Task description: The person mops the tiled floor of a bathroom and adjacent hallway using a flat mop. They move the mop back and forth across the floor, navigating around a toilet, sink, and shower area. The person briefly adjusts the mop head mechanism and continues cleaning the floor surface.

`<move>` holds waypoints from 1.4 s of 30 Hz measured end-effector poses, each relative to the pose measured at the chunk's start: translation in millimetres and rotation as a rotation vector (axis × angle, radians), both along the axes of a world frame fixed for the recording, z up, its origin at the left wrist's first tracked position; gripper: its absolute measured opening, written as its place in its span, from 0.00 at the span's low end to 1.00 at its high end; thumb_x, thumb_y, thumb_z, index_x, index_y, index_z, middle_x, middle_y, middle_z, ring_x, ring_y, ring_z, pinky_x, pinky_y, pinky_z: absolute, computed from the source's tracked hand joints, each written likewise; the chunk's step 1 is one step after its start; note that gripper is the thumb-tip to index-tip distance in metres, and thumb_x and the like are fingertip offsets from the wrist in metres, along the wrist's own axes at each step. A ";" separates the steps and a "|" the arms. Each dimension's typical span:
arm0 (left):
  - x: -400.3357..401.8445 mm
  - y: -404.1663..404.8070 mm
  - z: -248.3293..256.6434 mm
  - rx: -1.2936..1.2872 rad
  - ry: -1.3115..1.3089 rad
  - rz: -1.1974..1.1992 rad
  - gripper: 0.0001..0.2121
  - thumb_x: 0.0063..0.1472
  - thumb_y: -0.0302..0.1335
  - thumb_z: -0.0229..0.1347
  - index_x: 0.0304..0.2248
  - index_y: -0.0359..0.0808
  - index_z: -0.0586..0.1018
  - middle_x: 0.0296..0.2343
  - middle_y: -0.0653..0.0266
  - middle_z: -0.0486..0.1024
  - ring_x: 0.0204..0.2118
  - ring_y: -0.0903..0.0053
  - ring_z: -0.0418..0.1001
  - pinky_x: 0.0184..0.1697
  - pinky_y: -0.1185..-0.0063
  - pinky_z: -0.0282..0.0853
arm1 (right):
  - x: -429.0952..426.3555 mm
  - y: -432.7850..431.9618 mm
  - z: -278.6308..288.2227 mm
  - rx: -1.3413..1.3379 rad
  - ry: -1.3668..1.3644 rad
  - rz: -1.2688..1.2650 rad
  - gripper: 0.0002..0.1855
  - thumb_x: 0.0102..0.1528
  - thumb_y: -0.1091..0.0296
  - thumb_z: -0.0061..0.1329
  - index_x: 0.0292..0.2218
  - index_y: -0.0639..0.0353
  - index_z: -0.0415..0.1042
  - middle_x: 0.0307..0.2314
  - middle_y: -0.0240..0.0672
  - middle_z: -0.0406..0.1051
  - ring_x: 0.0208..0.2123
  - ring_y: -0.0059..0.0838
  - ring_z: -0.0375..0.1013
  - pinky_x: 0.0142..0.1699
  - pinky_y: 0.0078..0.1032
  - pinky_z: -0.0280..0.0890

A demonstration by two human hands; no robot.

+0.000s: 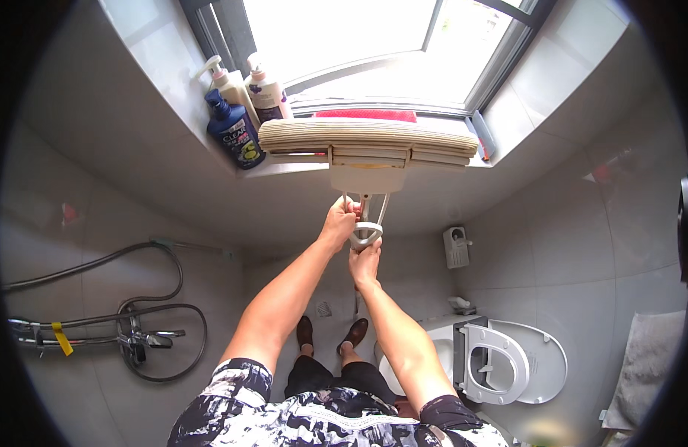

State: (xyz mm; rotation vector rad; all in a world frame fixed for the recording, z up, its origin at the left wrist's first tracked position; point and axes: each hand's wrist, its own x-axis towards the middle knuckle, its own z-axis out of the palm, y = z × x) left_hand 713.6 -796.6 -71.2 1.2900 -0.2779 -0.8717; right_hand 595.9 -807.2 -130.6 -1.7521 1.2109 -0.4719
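Note:
A sponge mop (368,177) is held head up in front of me, its ribbed cream sponge head (366,134) level with the window sill. My left hand (339,222) is closed around the metal shaft, between the mop's head and its pale loop-shaped lever (367,241). Just below that loop, my right hand (366,264) grips the pole. Two thin rods run from the head down towards the lever, one on each side of the shaft. Part of the lower pole is hidden by my right hand and forearm.
Pump bottles (236,131) stand on the sill (288,166), left of the mop head, beneath an open window (344,39). A red item (366,115) lies behind the sponge. At left hangs a shower hose (179,274) with a mixer (134,338); at right is a toilet with its seat (520,363) raised.

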 end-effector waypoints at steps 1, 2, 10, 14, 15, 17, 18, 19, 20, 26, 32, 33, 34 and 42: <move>0.9 2.3 -1.3 0.004 -0.015 0.001 0.11 0.51 0.11 0.40 0.24 0.40 0.64 0.27 0.71 0.69 0.30 0.84 0.67 0.34 0.82 0.66 | 0.3 -3.5 2.8 0.076 -0.045 0.037 0.33 0.49 0.72 0.53 0.51 0.68 0.49 0.42 0.57 0.64 0.43 0.54 0.68 0.47 0.40 0.64; -1.2 5.3 -4.6 0.021 -0.013 0.021 0.11 0.52 0.11 0.40 0.24 0.40 0.65 0.26 0.72 0.69 0.29 0.84 0.66 0.34 0.83 0.65 | 0.2 -4.7 5.3 0.109 -0.015 0.079 0.33 0.48 0.75 0.52 0.51 0.69 0.49 0.41 0.57 0.65 0.43 0.51 0.69 0.48 0.37 0.64; 9.6 30.7 -9.7 -0.014 -0.126 0.181 0.10 0.54 0.12 0.38 0.24 0.38 0.64 0.30 0.64 0.74 0.32 0.82 0.68 0.38 0.82 0.66 | 20.5 7.0 5.1 0.013 0.096 0.202 0.35 0.48 0.69 0.52 0.51 0.67 0.48 0.36 0.54 0.71 0.40 0.49 0.72 0.45 0.36 0.66; 26.4 55.6 6.4 -0.004 -0.200 0.272 0.08 0.53 0.14 0.39 0.24 0.37 0.65 0.29 0.64 0.74 0.32 0.81 0.69 0.39 0.81 0.66 | 44.3 24.5 9.0 0.089 -0.084 0.278 0.32 0.50 0.67 0.53 0.49 0.67 0.49 0.32 0.51 0.73 0.35 0.47 0.75 0.42 0.36 0.67; 28.9 62.5 14.9 0.015 -0.254 0.282 0.08 0.53 0.14 0.39 0.25 0.36 0.67 0.29 0.64 0.74 0.32 0.81 0.70 0.39 0.81 0.67 | 51.1 28.1 2.6 0.067 -0.057 0.305 0.32 0.50 0.65 0.53 0.48 0.68 0.49 0.31 0.52 0.73 0.35 0.47 0.75 0.42 0.35 0.67; 32.2 82.7 28.5 0.070 -0.358 0.325 0.07 0.53 0.15 0.41 0.26 0.34 0.69 0.28 0.65 0.75 0.32 0.81 0.70 0.39 0.80 0.67 | 58.6 40.5 4.8 0.075 -0.076 0.368 0.32 0.50 0.64 0.53 0.47 0.69 0.50 0.31 0.54 0.73 0.35 0.48 0.75 0.42 0.35 0.67; 35.5 100.5 28.6 0.161 -0.407 0.358 0.07 0.53 0.17 0.42 0.29 0.32 0.72 0.29 0.63 0.76 0.31 0.80 0.72 0.37 0.80 0.68 | 62.3 56.1 22.7 0.086 -0.059 0.397 0.27 0.49 0.65 0.54 0.43 0.70 0.55 0.33 0.54 0.72 0.37 0.49 0.74 0.42 0.37 0.66; 34.0 110.2 30.8 0.297 -0.448 0.390 0.07 0.53 0.18 0.42 0.29 0.32 0.72 0.30 0.61 0.77 0.32 0.78 0.74 0.37 0.79 0.68 | 62.4 66.1 30.7 0.097 -0.085 0.417 0.26 0.49 0.66 0.54 0.42 0.69 0.55 0.30 0.52 0.73 0.34 0.47 0.75 0.40 0.36 0.67; 31.8 119.3 33.0 0.289 -0.447 0.439 0.06 0.53 0.19 0.43 0.28 0.31 0.72 0.30 0.59 0.78 0.32 0.76 0.74 0.36 0.78 0.68 | 65.2 74.7 38.8 0.120 -0.085 0.436 0.26 0.49 0.66 0.54 0.43 0.69 0.55 0.29 0.52 0.73 0.33 0.45 0.75 0.39 0.35 0.68; 16.8 180.0 58.7 0.433 -0.411 0.543 0.05 0.52 0.21 0.44 0.25 0.30 0.72 0.24 0.55 0.76 0.30 0.69 0.75 0.32 0.72 0.67 | 74.6 123.3 30.0 0.101 -0.175 0.505 0.27 0.47 0.67 0.56 0.45 0.68 0.59 0.30 0.49 0.73 0.32 0.38 0.76 0.39 0.29 0.68; 6.5 267.7 34.9 0.535 -0.531 0.563 0.10 0.56 0.24 0.43 0.32 0.28 0.74 0.31 0.44 0.74 0.36 0.49 0.71 0.38 0.68 0.67 | 75.1 183.8 42.7 0.109 -0.194 0.716 0.24 0.47 0.68 0.55 0.44 0.67 0.63 0.33 0.48 0.73 0.34 0.35 0.75 0.40 0.28 0.68; 4.1 277.2 33.6 0.488 -0.497 0.588 0.09 0.56 0.23 0.43 0.33 0.28 0.74 0.31 0.43 0.74 0.36 0.48 0.71 0.38 0.68 0.67 | 75.6 191.7 44.3 0.117 -0.205 0.743 0.25 0.47 0.68 0.55 0.44 0.67 0.63 0.33 0.48 0.73 0.33 0.35 0.75 0.40 0.28 0.67; 1.4 286.3 32.3 0.449 -0.542 0.675 0.09 0.56 0.23 0.44 0.33 0.28 0.74 0.32 0.43 0.74 0.36 0.49 0.71 0.38 0.69 0.67 | 76.7 201.9 41.4 0.101 -0.241 0.761 0.24 0.47 0.67 0.54 0.44 0.67 0.64 0.31 0.47 0.72 0.31 0.35 0.74 0.39 0.27 0.67; -13.1 340.8 11.3 0.450 -0.544 0.719 0.09 0.59 0.24 0.47 0.37 0.29 0.74 0.32 0.57 0.76 0.37 0.72 0.72 0.41 0.74 0.65 | 79.8 239.5 23.6 0.095 -0.145 0.860 0.22 0.46 0.67 0.53 0.41 0.68 0.64 0.35 0.53 0.70 0.36 0.47 0.73 0.40 0.35 0.67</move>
